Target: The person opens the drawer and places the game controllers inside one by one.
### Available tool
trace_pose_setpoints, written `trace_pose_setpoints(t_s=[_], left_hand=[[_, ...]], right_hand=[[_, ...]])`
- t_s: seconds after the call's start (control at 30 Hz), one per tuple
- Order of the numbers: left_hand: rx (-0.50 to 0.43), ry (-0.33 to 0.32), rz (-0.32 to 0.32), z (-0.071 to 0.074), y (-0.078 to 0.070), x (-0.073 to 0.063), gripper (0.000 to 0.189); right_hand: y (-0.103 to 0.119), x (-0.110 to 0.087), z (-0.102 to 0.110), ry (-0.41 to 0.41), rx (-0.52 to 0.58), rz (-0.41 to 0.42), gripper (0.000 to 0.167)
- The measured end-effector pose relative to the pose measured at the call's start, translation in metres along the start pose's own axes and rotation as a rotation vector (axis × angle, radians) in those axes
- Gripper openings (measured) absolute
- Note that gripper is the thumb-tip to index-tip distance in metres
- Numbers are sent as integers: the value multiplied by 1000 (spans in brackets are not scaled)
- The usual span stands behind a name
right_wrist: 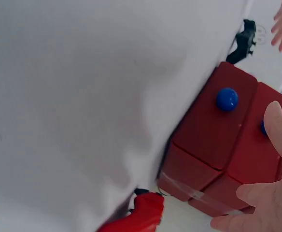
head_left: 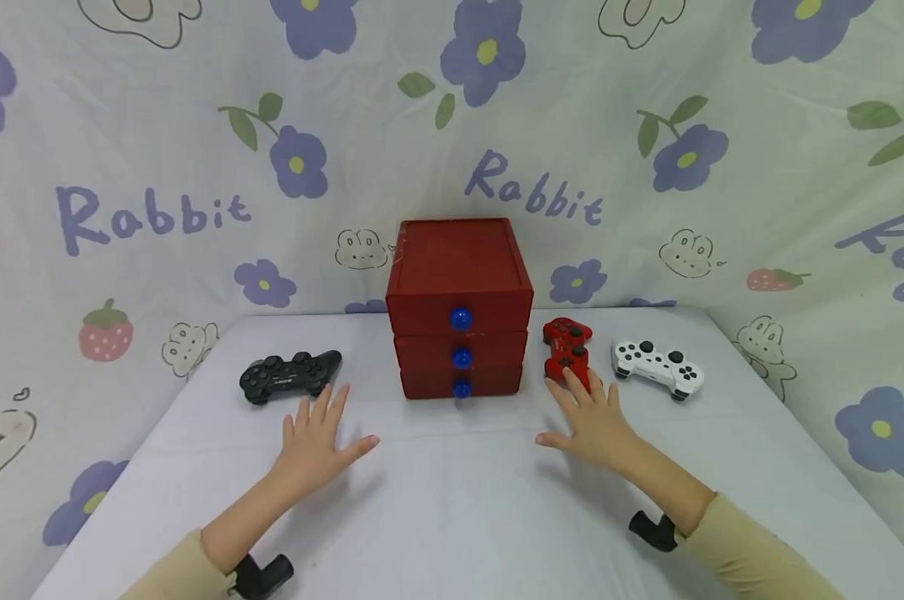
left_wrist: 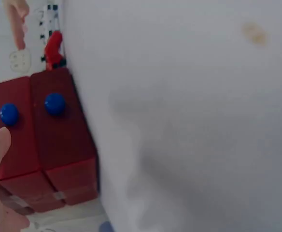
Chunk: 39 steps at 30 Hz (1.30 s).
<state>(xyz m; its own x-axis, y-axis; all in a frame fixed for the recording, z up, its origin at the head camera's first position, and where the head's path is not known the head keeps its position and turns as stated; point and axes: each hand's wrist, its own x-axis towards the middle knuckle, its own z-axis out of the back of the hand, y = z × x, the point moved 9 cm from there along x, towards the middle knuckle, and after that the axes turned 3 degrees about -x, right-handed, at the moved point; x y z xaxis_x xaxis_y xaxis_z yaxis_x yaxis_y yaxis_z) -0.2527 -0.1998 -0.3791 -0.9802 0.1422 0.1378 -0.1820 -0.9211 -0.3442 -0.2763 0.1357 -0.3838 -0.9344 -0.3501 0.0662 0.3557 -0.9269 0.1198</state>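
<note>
My left hand hovers over the table with fingers spread, its fingertips nearest the black game controller. Across from it, my right hand is also spread, its fingertips overlapping the lower end of the red game controller in the head view. Neither hand holds anything. Between and beyond them stands a red box with three stacked drawers, all closed, each with a round blue knob. To the right of the red controller lies a white game controller.
A white cloth covers the table. Behind it hangs a curtain printed with flowers, rabbits and lettering, close to the back of the drawer box. Black wrist mounts show below both forearms.
</note>
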Motion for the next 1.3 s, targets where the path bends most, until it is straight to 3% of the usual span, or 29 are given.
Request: trace_pose_setpoints(t_s=[0.17, 0.33, 0.57, 0.7, 0.83, 1.1, 1.3], left_hand=[[-28, -7, -49, 38, -11, 24, 90], [-139, 35, -40, 79, -27, 55, 92], [-229, 48, -68, 111, -49, 83, 92], [-263, 21, -96, 121, -60, 97, 89], [-252, 16, -97, 124, -64, 109, 88], [-237, 61, -102, 124, -71, 128, 89], [-227, 87, -81, 123, -77, 139, 87]], right_hand=[[0, 3, 15, -34, -6, 24, 82], [2, 6, 35, -79, -14, 60, 76], [11, 15, 65, -144, -60, 126, 74], [18, 19, 80, -188, -67, 168, 71], [25, 26, 92, -175, -62, 175, 69], [40, 34, 112, -168, -8, 182, 63], [50, 41, 130, -241, 69, 195, 55]])
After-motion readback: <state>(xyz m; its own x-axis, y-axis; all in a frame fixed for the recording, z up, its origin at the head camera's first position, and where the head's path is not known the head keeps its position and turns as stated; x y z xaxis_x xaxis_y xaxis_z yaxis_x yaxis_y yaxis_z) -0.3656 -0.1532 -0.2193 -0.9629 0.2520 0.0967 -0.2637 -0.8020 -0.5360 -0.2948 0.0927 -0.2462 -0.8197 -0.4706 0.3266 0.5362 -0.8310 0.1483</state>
